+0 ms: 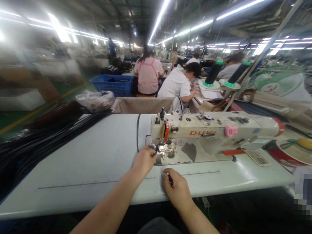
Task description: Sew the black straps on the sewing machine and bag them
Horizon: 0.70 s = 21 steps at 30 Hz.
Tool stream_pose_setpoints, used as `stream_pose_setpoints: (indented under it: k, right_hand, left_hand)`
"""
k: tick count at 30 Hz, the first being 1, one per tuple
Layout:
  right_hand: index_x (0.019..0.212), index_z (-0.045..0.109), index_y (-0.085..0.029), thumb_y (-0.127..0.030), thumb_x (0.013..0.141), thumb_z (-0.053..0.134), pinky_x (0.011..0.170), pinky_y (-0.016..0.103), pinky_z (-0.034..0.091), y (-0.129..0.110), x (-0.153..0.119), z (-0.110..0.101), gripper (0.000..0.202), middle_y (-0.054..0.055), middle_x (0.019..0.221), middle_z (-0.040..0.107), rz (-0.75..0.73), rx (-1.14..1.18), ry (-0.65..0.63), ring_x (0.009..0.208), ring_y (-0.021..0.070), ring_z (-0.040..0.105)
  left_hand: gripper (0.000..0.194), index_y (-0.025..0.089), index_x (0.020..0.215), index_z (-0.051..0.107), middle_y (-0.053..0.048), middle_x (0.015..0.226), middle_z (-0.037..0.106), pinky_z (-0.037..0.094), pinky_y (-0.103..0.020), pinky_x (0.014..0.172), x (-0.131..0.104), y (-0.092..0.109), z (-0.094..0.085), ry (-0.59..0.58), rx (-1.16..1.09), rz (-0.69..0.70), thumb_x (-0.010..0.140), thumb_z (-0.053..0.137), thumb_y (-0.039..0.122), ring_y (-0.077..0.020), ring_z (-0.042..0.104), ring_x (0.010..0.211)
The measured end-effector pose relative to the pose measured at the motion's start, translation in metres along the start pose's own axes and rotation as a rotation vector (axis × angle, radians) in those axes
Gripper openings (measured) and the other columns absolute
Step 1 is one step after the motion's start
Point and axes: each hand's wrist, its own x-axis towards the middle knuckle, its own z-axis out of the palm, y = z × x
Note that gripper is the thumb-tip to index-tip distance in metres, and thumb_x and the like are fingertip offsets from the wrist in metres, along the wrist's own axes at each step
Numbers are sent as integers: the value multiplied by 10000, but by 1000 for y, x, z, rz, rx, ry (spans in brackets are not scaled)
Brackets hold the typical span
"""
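My left hand [144, 160] is closed beside the needle area of a white sewing machine [184, 127], its fingertips pinching the end of a thin black strip [138, 130]. The strip runs from the table's far edge down behind that hand. Near the table's front edge, right of the left hand, my right hand [175, 184] has its thumb and index finger pressed together; what they hold, if anything, is too small to name. Below the needle lies a worn metal plate [180, 151].
A white table [91, 155] has a printed ruler line. Black strips [53, 136] hang over its left side. Behind are a blue crate [113, 85], two black thread cones [213, 74] and seated people. A red and white bowl [287, 155] stands at right.
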Motion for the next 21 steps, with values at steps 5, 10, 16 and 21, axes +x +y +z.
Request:
stream_pose_setpoints:
  k: [5,10,16,21]
  right_hand:
    - [1007,680,-204,-190,943,489,691,275,527,0,-1,0,202,52,824,751,16,10,-9,706,189,702]
    - [994,678,-204,-196,949,485,690,277,527,0,-1,0,199,56,834,752,23,20,-7,702,188,701]
    - [989,685,-214,-198,938,488,709,277,532,-3,0,-2,204,52,835,750,44,65,-19,706,190,695]
    - [935,689,-218,-217,935,492,670,263,508,-8,2,-10,197,24,756,703,96,143,-48,666,176,649]
  left_hand:
    - [181,212,1016,749,-86,1097,719,544,-323,843,-11,16,4,5,33,-65,840,709,197,-222,704,935]
    - [204,205,1039,723,-120,1134,705,548,-359,885,-17,24,9,-7,50,-90,847,654,212,-257,704,984]
    - [302,181,1150,700,-147,1170,698,551,-348,868,-23,27,8,-81,53,-68,875,604,258,-262,715,948]
    - [478,164,1327,632,-148,1186,701,540,-309,887,-34,24,6,-150,87,-21,852,589,193,-257,723,992]
